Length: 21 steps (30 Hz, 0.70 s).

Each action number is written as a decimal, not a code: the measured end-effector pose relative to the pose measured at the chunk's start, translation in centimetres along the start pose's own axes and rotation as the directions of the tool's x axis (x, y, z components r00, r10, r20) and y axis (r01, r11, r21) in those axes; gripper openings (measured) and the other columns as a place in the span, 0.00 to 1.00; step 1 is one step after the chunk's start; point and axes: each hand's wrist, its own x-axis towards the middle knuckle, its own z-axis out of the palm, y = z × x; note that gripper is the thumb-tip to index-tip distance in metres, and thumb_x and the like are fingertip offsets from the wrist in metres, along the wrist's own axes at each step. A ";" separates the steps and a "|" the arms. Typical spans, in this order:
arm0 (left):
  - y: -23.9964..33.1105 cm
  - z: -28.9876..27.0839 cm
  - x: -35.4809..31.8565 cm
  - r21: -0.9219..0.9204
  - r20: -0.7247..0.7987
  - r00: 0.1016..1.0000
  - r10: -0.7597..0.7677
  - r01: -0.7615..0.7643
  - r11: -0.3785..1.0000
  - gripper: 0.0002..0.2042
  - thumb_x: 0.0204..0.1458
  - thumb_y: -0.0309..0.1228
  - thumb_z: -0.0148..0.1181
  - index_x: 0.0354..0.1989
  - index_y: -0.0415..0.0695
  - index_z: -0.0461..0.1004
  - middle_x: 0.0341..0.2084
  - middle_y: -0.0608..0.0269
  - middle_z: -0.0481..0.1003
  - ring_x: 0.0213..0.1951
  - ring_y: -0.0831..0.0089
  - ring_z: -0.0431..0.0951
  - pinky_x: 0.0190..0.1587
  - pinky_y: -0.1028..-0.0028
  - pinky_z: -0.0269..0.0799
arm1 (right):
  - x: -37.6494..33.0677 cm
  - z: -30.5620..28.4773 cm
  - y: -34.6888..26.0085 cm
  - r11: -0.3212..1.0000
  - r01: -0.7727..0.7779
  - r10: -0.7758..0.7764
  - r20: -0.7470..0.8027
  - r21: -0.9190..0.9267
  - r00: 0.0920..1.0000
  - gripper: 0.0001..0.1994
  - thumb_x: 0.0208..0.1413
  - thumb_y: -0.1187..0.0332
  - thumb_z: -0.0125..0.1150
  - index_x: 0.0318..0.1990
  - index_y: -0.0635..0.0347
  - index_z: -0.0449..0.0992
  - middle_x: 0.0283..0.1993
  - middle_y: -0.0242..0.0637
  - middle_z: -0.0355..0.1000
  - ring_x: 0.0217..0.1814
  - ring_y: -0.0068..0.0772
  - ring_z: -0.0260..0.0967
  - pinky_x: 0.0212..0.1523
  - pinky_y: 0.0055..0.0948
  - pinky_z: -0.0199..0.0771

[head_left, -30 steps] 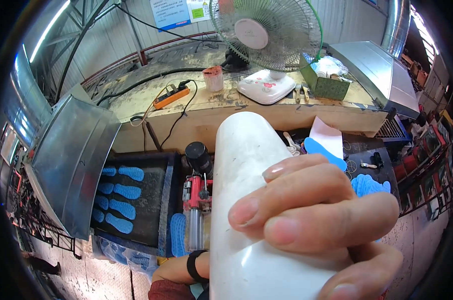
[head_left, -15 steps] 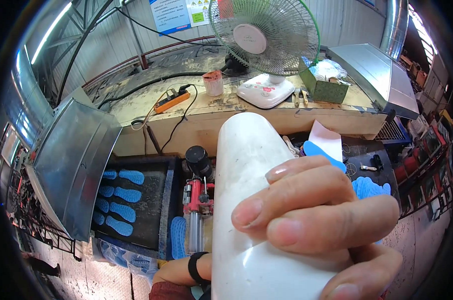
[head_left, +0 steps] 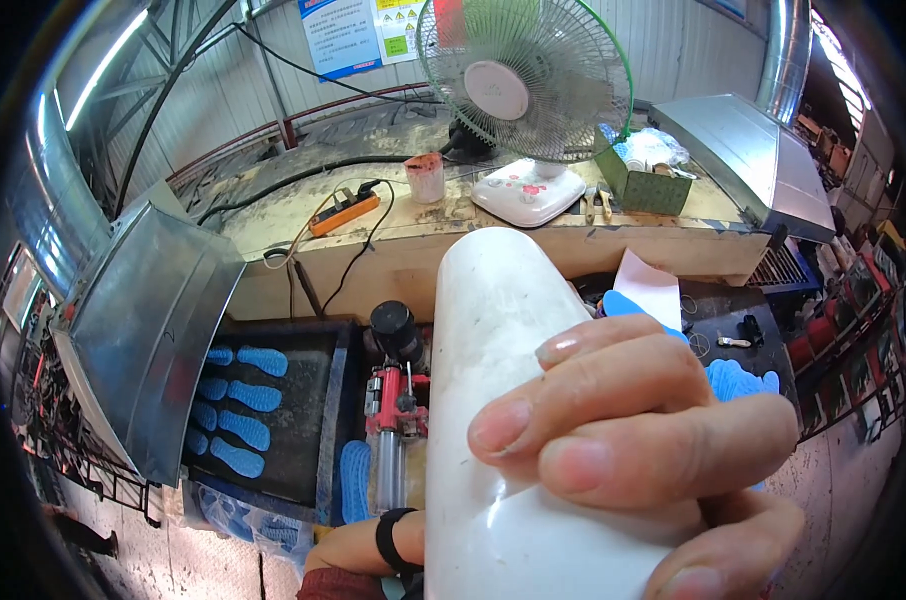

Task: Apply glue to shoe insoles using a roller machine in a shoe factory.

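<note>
Hand (head_left: 673, 430) on rounded white object (head_left: 503, 310), printed posters (head_left: 341, 38) beyond.

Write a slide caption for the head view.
Right-hand grip on a smooth white object; blue soles lie farther left.

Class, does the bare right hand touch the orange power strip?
No: the right hand curls against a smooth white cylinder, apart from the power strip.

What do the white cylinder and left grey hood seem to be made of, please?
The white cylinder looks like smooth, glossy plastic, though coated metal is possible, given its bright highlights. The left grey hood seems bare, satin sheet metal, from its silvery reflections.
</note>
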 end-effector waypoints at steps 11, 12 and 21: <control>0.6 -1.0 0.0 -0.039 -0.037 0.999 -0.030 0.029 0.999 0.11 0.49 0.29 0.57 0.40 0.39 0.74 0.36 0.53 0.75 0.36 0.60 0.76 0.38 0.70 0.73 | 0.3 -1.0 0.4 0.985 0.108 -0.105 -0.031 0.135 0.994 0.14 0.52 0.68 0.63 0.44 0.62 0.69 0.36 0.53 0.68 0.30 0.43 0.71 0.28 0.30 0.78; 0.7 -1.1 -0.1 -0.049 -0.036 0.999 -0.037 0.035 0.998 0.11 0.49 0.29 0.57 0.40 0.39 0.74 0.36 0.53 0.75 0.36 0.60 0.76 0.38 0.70 0.73 | 0.2 -1.2 0.5 0.981 0.115 -0.110 -0.039 0.154 0.993 0.14 0.52 0.68 0.63 0.43 0.63 0.69 0.36 0.53 0.68 0.30 0.42 0.71 0.28 0.29 0.78; 1.1 1.7 1.6 -0.321 -0.063 0.998 -0.009 -0.012 0.947 0.10 0.49 0.29 0.57 0.39 0.39 0.75 0.34 0.53 0.76 0.34 0.60 0.77 0.36 0.70 0.74 | -2.4 -9.2 -1.8 0.925 -0.380 0.379 0.117 -0.020 0.918 0.17 0.53 0.63 0.63 0.43 0.65 0.66 0.37 0.56 0.67 0.34 0.53 0.73 0.35 0.44 0.79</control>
